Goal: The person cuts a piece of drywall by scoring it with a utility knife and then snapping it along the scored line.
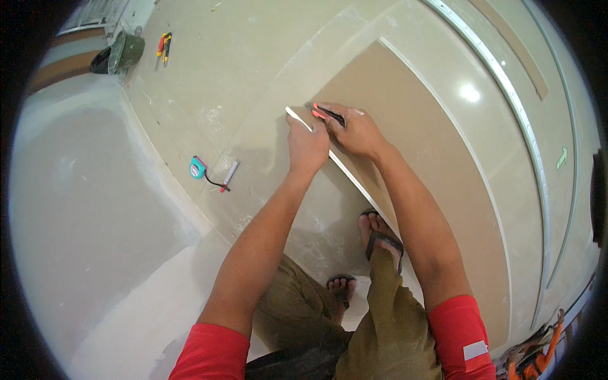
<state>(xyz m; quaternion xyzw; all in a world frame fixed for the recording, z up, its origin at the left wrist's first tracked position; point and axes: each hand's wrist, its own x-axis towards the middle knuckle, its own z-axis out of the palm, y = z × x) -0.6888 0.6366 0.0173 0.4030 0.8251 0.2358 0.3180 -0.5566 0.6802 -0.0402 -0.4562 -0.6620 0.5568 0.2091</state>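
A large brown-faced plasterboard sheet with pale edges lies at a slant in front of me and to my right. Its near-left side is tilted up, showing a white edge. My left hand is closed on that raised edge near the far corner. My right hand grips a black and red utility knife, its tip at the brown paper face just beside my left fingers. Whether the blade touches the board is too small to tell.
On the floor to the left lie a teal tape measure and a marker. Farther off are red and yellow hand tools and a dark green bucket. Long metal profiles lie right; orange equipment sits lower right. My sandalled feet are beside the board.
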